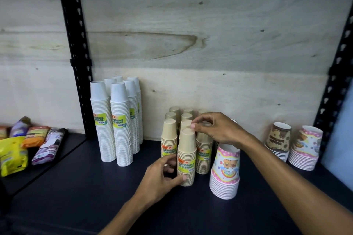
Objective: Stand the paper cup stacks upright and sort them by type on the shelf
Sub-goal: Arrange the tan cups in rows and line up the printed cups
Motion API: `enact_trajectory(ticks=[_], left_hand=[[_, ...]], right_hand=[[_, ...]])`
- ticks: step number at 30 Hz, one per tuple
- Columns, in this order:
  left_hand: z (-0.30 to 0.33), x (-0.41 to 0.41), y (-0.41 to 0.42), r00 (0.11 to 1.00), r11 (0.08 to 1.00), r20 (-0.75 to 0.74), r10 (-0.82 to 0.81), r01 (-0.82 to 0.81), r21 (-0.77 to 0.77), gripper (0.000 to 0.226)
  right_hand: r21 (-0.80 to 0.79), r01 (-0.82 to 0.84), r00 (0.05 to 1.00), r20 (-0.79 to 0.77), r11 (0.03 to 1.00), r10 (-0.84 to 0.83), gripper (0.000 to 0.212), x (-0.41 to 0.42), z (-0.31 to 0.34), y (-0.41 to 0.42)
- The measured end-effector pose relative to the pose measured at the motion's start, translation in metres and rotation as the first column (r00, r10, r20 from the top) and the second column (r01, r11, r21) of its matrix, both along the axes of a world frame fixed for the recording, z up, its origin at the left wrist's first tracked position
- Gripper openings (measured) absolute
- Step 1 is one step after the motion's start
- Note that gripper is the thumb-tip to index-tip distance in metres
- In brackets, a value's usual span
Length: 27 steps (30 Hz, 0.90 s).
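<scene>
Several tall white cup stacks (122, 120) stand upright at the left of the dark shelf (76, 187). In the middle stands a group of brown kraft cup stacks (169, 135) with yellow labels. My left hand (162, 177) grips the base of the front brown stack (187, 158), and my right hand (214, 128) pinches its top with thumb and fingers. A pink cartoon cup stack (225, 173) stands upright just right of it, under my right wrist. Further right stand a brown bear-print stack (278, 141) and another pink stack (306, 149).
Snack packets (28, 145) lie on the neighbouring shelf section at the left, beyond a black slotted upright (76, 53). A plywood back wall (191, 44) closes the shelf. Another black upright (336, 74) marks the right end.
</scene>
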State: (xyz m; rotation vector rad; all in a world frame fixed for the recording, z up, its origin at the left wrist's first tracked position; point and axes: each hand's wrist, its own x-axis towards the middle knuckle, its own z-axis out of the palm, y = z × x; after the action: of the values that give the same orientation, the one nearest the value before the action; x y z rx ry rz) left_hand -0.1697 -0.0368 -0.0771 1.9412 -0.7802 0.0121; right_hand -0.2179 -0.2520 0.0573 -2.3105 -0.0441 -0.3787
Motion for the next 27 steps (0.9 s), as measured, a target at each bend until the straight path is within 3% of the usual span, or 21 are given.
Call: enact_trajectory(ticks=[4,10,17,22,27], left_hand=[[0.011,-0.001,0.009,0.997,0.999,0.059,0.049,-0.048,-0.014,0.070],[0.040,-0.011,0.012,0.979,0.992,0.174,0.109,-0.097,-0.078,0.050],[0.086,-0.025,-0.006,0.930,0.993,0.351,0.107,-0.086,-0.077,0.039],[0.117,-0.042,-0.037,0.880,0.995,0.466,0.089,-0.058,-0.079,0.035],[0.127,-0.065,-0.076,0.829,0.995,0.557,-0.043,-0.012,0.095,0.044]], right_hand=[[0.013,0.040,0.998,0.047,0.999,-0.041,0.020,-0.008,0.002,-0.009],[0.033,0.084,0.995,0.051,0.996,-0.085,0.023,-0.027,0.003,-0.022],[-0.028,0.187,0.981,0.059,0.982,-0.185,0.019,-0.052,0.006,-0.042],[-0.115,0.362,0.931,0.086,0.925,-0.354,0.022,-0.075,0.005,-0.080],[-0.099,0.550,0.835,0.094,0.829,-0.543,0.034,-0.093,-0.005,-0.131]])
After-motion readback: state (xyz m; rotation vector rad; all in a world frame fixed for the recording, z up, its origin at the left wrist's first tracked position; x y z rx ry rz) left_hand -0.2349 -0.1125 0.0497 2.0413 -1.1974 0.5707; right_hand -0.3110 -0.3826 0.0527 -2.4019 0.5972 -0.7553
